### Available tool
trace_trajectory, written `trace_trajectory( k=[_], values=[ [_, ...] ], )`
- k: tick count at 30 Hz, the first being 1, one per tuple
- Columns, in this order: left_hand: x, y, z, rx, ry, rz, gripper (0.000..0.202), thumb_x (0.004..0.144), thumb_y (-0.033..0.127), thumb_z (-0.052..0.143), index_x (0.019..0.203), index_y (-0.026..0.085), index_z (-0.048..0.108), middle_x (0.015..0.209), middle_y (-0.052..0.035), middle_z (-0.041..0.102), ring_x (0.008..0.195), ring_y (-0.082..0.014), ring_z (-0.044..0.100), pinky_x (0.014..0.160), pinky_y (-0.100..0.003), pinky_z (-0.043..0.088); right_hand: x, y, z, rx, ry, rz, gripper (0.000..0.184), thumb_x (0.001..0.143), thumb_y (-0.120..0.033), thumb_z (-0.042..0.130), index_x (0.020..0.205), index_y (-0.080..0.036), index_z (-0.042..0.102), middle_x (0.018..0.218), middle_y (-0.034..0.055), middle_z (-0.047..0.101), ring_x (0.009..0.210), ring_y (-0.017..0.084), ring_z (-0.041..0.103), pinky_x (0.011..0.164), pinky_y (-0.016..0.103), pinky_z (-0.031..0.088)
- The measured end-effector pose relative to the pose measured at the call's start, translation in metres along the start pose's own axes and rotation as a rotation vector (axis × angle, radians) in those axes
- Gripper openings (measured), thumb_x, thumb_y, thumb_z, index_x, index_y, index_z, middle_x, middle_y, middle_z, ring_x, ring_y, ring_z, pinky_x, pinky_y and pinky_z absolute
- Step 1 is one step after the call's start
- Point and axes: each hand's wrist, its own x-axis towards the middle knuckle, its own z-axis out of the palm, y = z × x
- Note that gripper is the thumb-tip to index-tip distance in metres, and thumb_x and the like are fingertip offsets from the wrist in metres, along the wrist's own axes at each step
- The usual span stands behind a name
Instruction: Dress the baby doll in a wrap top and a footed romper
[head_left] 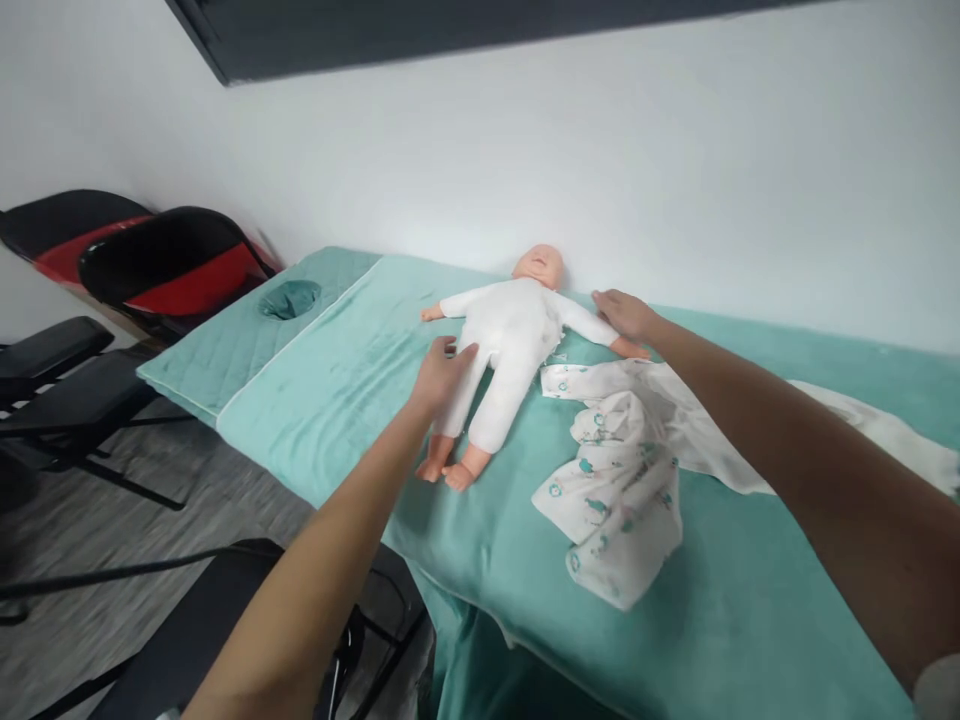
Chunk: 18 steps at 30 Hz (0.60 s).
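Note:
A baby doll (pixel 517 315) with a white cloth body and bare plastic head, hands and feet lies on its back, arms spread, on a green-covered bed (pixel 330 420). My left hand (pixel 442 375) is over the doll's leg at the left, thumb and fingers apart; whether it touches the cloth I cannot tell. Beside the doll's outstretched arm at the right is my right hand (pixel 626 314), its fingers extended and holding nothing visible. A crumpled white cloth (pixel 626 500) with small green and pink prints lies below that arm, partly hidden behind my right forearm.
A white wall (pixel 675 170) runs along the bed's far side, with a dark panel (pixel 450 30) above. The bed has a face hole (pixel 289 299) at its left end. Black and red folding chairs (pixel 176 265) stand left, and another black chair (pixel 202 630) is close by below.

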Motion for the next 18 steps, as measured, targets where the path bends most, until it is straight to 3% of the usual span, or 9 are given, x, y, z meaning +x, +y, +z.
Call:
trace_trajectory(
  k=[1,3,5,7,10,12,14,16,18],
  values=[
    [-0.015,0.010,0.001,0.071,0.078,0.069,0.029,0.081,0.038,0.074,0.101,0.018,0.066,0.106,-0.0121,0.071,0.106,-0.0297,0.065,0.095,-0.049,0.052,-0.017,0.016,-0.008,-0.057,0.005,0.056,0.059,0.103,-0.062,0.026,0.101,-0.019,0.067,0.112,0.0193,0.074,0.108,0.032,0.067,0.101,0.047,0.048],
    [-0.053,0.032,0.009,0.173,0.082,0.178,0.024,0.089,0.034,0.064,0.108,0.020,0.065,0.117,-0.0113,0.068,0.115,-0.0282,0.061,0.099,-0.046,0.049,-0.056,0.046,-0.023,-0.168,0.013,0.158,0.055,0.100,-0.062,0.034,0.092,-0.018,0.067,0.107,0.0220,0.073,0.108,0.036,0.067,0.096,0.049,0.048],
    [-0.096,0.050,0.027,0.128,-0.139,0.152,0.025,0.096,0.038,0.054,0.109,0.021,0.067,0.107,-0.0077,0.070,0.098,-0.0235,0.066,0.091,-0.040,0.052,-0.098,0.066,-0.036,-0.310,-0.037,0.177,0.053,0.099,-0.062,0.037,0.094,-0.018,0.067,0.109,0.0215,0.073,0.106,0.036,0.067,0.090,0.047,0.048],
    [-0.134,0.061,0.055,0.164,-0.433,0.132,0.041,0.090,0.047,0.064,0.121,0.019,0.065,0.110,-0.0092,0.071,0.100,-0.0249,0.067,0.092,-0.039,0.052,-0.136,0.072,-0.046,-0.451,-0.121,0.118,0.048,0.100,-0.057,0.040,0.098,-0.018,0.068,0.109,0.0193,0.073,0.101,0.033,0.067,0.083,0.043,0.048],
    [-0.167,0.070,0.094,0.409,-0.596,0.137,0.063,0.077,0.049,0.078,0.127,0.014,0.063,0.124,-0.0165,0.067,0.113,-0.0326,0.063,0.097,-0.042,0.050,-0.186,0.061,-0.057,-0.534,-0.170,-0.005,0.032,0.099,-0.044,0.048,0.107,-0.020,0.068,0.118,0.0153,0.072,0.100,0.028,0.066,0.078,0.036,0.046],
    [-0.175,0.079,0.108,0.448,-0.662,0.158,0.044,0.083,0.038,0.071,0.120,0.015,0.066,0.118,-0.0150,0.070,0.110,-0.0311,0.064,0.094,-0.040,0.051,-0.215,0.044,-0.065,-0.530,-0.145,-0.076,0.030,0.101,-0.039,0.045,0.116,-0.024,0.066,0.125,0.0120,0.069,0.101,0.025,0.065,0.076,0.032,0.045],
    [-0.181,0.095,0.112,0.387,-0.725,0.328,0.031,0.086,0.024,0.062,0.115,0.019,0.069,0.113,-0.0112,0.072,0.109,-0.0275,0.065,0.096,-0.039,0.050,-0.244,0.023,-0.075,-0.527,-0.104,-0.199,0.035,0.103,-0.039,0.038,0.120,-0.026,0.065,0.122,0.0104,0.068,0.095,0.023,0.065,0.072,0.031,0.042],
    [-0.188,0.116,0.110,0.333,-0.670,0.589,0.032,0.084,0.016,0.060,0.114,0.023,0.071,0.126,-0.0100,0.067,0.123,-0.0269,0.059,0.106,-0.041,0.046,-0.273,0.002,-0.088,-0.495,-0.059,-0.353,0.038,0.104,-0.041,0.035,0.117,-0.027,0.067,0.116,0.0086,0.068,0.093,0.023,0.065,0.070,0.031,0.041],
    [-0.197,0.139,0.108,0.334,-0.517,0.782,0.031,0.083,0.015,0.061,0.111,0.025,0.070,0.145,-0.0101,0.056,0.140,-0.0291,0.046,0.116,-0.047,0.038,-0.302,-0.017,-0.104,-0.409,-0.035,-0.474,0.038,0.105,-0.043,0.036,0.114,-0.028,0.070,0.111,0.0062,0.069,0.092,0.021,0.065,0.073,0.031,0.041]
  ],
)
